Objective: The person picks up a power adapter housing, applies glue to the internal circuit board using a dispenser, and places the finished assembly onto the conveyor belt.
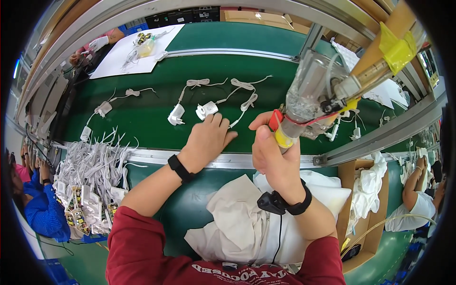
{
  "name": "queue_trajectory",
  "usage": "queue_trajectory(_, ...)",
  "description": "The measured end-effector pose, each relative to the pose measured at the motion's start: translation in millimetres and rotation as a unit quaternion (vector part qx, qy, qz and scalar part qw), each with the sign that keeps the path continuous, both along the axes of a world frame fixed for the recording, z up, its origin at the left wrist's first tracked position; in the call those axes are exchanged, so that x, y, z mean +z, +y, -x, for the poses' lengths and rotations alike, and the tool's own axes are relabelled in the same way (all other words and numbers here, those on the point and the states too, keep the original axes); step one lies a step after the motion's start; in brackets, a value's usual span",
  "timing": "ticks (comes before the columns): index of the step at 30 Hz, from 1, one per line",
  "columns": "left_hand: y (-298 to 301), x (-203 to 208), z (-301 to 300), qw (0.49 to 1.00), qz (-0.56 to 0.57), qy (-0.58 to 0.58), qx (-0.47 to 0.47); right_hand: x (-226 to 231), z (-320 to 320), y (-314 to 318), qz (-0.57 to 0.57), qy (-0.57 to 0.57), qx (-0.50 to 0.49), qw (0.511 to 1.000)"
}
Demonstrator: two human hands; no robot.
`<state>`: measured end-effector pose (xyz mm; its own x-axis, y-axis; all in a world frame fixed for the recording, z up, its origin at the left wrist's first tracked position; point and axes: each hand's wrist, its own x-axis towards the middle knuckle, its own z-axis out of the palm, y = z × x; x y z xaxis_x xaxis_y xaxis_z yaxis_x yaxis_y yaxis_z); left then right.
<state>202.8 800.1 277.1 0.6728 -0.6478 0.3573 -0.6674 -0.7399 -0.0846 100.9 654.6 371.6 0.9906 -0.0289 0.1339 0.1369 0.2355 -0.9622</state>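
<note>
On the green belt, my left hand (206, 142) reaches over the near edge, palm down, thumb apart from the fingers. Its fingertips are at the near side of a white plug-in power adapter (206, 110) with a bundled white cord; whether they press on it is hard to tell. A second white power adapter (176, 114) lies just left, its cord tied too. My right hand (276, 159) is wrapped round the yellow-taped lower end of a plastic-wrapped hanging tool (311, 95). A red part (275, 119) of that tool sits by my index finger.
Another corded adapter (103, 109) lies further left on the belt. A heap of white cords (97, 161) and bare circuit boards (78, 209) is at left. White cloth (232, 218) lies before me, beside a cardboard box (368, 237). A metal post (380, 135) slants at right. Co-workers sit both sides.
</note>
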Motion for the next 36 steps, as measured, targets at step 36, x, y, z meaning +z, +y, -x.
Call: queue_trajectory(36, 10, -25, 101, 0.331, 0.504, 0.775, -0.188, -8, -7, 25, 0.062, -0.033, -0.057, 0.996)
